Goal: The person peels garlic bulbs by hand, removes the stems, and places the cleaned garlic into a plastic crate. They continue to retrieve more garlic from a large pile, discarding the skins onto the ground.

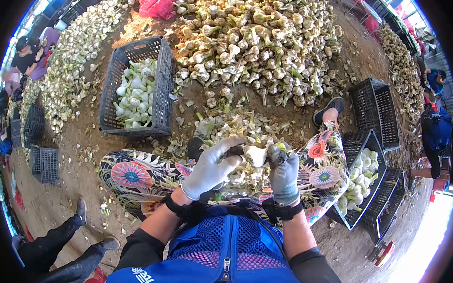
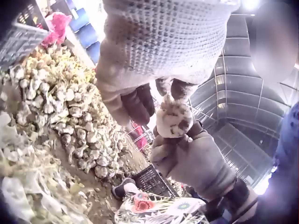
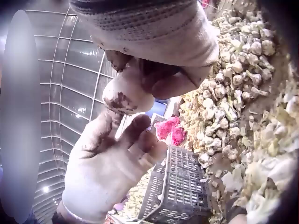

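Note:
A white garlic bulb with brown soil marks is held up between the two gloved hands, above the lap. My right hand grips it by the neck end, fingers and thumb wrapped close around it in the right wrist view. My left hand has fingertips at the opposite, soiled end of the bulb, pinching there; its other fingers are bent and stand away from the bulb. Both gloves are pale with dark, dirty fingertips. Peeled skins lie on the ground beneath the hands.
A large heap of untrimmed garlic lies ahead. At left front stands a black crate with cleaned bulbs; another crate holding bulbs is at right, beside more crates. A person's legs show at lower left.

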### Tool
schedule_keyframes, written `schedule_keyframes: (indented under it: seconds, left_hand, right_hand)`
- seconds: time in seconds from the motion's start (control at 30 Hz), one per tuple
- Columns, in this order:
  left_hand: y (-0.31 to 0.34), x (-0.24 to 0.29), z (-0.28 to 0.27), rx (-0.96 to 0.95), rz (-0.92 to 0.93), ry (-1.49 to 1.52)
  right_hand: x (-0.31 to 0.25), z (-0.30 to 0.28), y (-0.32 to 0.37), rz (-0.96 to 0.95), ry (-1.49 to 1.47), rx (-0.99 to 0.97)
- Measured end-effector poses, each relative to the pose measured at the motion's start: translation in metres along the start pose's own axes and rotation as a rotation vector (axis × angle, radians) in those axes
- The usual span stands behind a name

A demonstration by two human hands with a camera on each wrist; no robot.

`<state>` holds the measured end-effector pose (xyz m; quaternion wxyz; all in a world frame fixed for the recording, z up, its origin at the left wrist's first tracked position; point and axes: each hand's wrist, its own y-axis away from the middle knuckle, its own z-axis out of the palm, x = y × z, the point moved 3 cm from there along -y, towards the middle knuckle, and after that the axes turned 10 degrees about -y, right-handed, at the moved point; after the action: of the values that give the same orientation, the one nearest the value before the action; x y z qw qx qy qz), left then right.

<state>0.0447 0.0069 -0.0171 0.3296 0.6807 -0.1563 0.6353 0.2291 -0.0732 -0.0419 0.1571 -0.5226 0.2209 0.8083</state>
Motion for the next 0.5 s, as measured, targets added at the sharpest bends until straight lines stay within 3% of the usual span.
schedule_keyframes:
  seconds: [0.07,0.23,0.3,0.37,0.4,0.43,0.47,0.5]
  left_hand:
    - [-0.004,0.012,-0.002,0.081,0.304,-0.326]
    - [-0.006,0.019,-0.002,0.093,0.513,-0.589]
    - [-0.002,0.029,0.008,0.030,0.534,-0.654]
    - [0.009,0.013,0.019,-0.118,0.446,-0.595]
    - [0.013,0.006,0.020,-0.188,0.330,-0.637]
    - [0.013,0.003,0.018,-0.193,0.329,-0.635]
    - [0.010,0.003,0.013,-0.082,0.304,-0.545]
    - [0.008,0.004,0.008,0.029,0.279,-0.454]
  right_hand:
    - [0.004,0.002,0.002,0.150,-0.103,0.008]
    - [0.021,-0.007,-0.002,0.275,-0.138,0.032]
    - [0.010,0.006,-0.002,-0.197,0.828,-0.242]
    - [0.003,0.003,0.002,-0.202,0.823,-0.235]
    - [0.006,-0.002,0.001,-0.140,0.701,-0.198]
    - [0.011,-0.007,0.001,-0.079,0.580,-0.159]
    - [0.032,-0.008,-0.008,0.231,-0.277,0.069]
    - [0.035,-0.011,-0.007,0.231,-0.274,0.072]
